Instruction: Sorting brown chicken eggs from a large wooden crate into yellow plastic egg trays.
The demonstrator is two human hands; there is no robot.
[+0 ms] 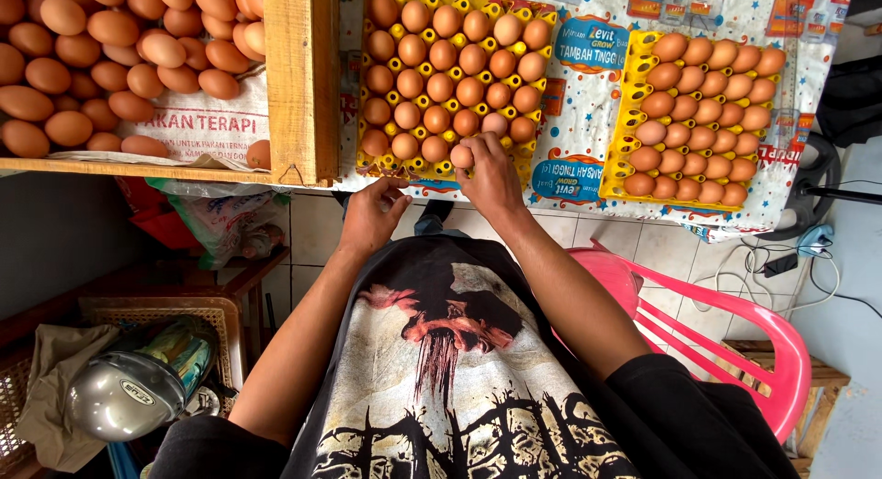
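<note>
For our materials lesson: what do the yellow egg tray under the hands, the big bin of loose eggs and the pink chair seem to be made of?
Yellow egg tray: likely moulded plastic, with a bright uniform colour and smooth cup rims. Bin: unfinished wood, showing pale grain on its planks. Pink chair: glossy plastic, judging by the shine on its slats. The right hand holds a matt brown egg.

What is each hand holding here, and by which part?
The right hand holds one brown egg in its fingertips, by the side, above the near edge of the yellow egg tray. The left hand holds nothing; it rests at the tray's near edge.
</note>
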